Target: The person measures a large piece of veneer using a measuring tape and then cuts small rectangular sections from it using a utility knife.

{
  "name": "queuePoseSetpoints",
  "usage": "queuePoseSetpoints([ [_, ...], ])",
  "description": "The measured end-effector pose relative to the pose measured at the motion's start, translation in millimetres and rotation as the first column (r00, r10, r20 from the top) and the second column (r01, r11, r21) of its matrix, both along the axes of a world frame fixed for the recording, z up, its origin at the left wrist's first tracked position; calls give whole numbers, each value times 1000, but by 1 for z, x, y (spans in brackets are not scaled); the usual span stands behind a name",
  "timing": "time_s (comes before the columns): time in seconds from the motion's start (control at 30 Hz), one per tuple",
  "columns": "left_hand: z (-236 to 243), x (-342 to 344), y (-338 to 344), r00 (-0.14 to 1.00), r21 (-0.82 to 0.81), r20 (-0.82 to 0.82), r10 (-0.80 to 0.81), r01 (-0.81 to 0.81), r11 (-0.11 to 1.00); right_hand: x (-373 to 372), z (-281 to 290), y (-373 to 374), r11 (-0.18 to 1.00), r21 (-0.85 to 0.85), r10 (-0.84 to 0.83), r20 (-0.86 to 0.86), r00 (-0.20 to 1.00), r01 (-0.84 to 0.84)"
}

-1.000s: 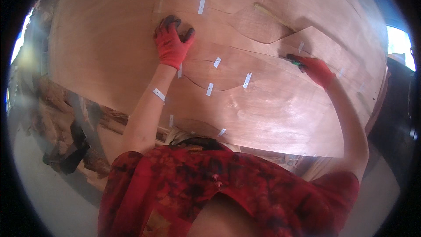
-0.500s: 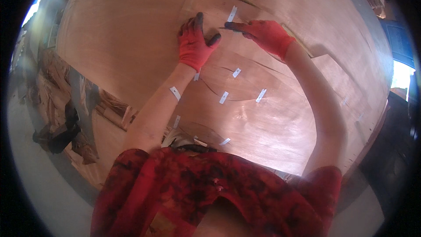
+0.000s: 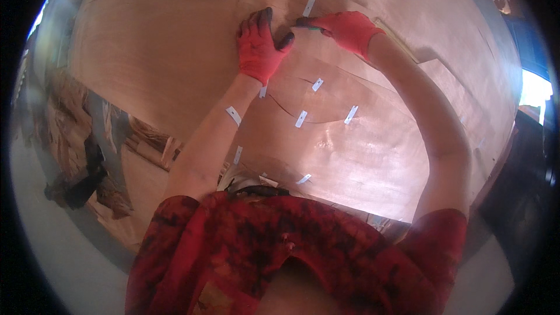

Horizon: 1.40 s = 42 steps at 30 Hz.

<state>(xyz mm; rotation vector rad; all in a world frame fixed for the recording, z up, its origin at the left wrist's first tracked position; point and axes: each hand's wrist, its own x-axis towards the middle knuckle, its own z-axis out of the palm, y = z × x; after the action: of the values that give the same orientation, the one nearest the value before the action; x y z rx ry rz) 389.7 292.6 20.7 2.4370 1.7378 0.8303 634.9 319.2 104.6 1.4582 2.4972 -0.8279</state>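
Note:
A broad reddish-brown wood veneer sheet [image 3: 157, 58] lies before me. On it my left hand [image 3: 259, 49], in a red glove with dark fingertips, is pressed flat with its fingers and thumb apart. Just to its right, my right hand [image 3: 350, 30], gloved alike, is closed around a slim knife-like tool [image 3: 308, 27], mostly hidden by the fingers. The tool's thin tip points left, toward my left thumb, near the sheet. A short white tape strip [image 3: 309, 6] sticks to the veneer above my right fingertips. Another tape strip [image 3: 233, 115] clings to my left forearm.
More white tape pieces [image 3: 301, 119] dot the veneer nearer me, some along dark cracks. A raised-edged veneer piece [image 3: 440, 73] lies at the right. Torn veneer scraps [image 3: 111, 195] and a dark cloth-like thing [image 3: 79, 181] lie at the lower left.
Both hands sit slightly higher in the picture, as does the sheet with its tape. My right hand has shifted a little left, its grip kept. The left hand stays spread on the veneer.

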Motion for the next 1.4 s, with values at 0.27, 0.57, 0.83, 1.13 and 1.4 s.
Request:
queuePoseSetpoints([
  [0.27,-1,1,0,999,-22,31,-7,8,1000,29,7,-46,984,3,-179,109,978,180],
  [0.57,-2,1,2,1000,22,-15,-16,17,1000,71,-2,-101,955,86,-290,68,955,284],
  [0.83,-4,3,4,999,75,-29,-45,47,996,111,2,-161,904,45,-426,161,890,425],
  [1.13,-1,0,2,995,49,-100,-19,24,999,155,-13,-257,802,53,-595,154,789,595],
  [1.4,6,0,0,999,2,-54,-9,9,1000,153,47,-250,678,-210,-689,151,708,704],
])
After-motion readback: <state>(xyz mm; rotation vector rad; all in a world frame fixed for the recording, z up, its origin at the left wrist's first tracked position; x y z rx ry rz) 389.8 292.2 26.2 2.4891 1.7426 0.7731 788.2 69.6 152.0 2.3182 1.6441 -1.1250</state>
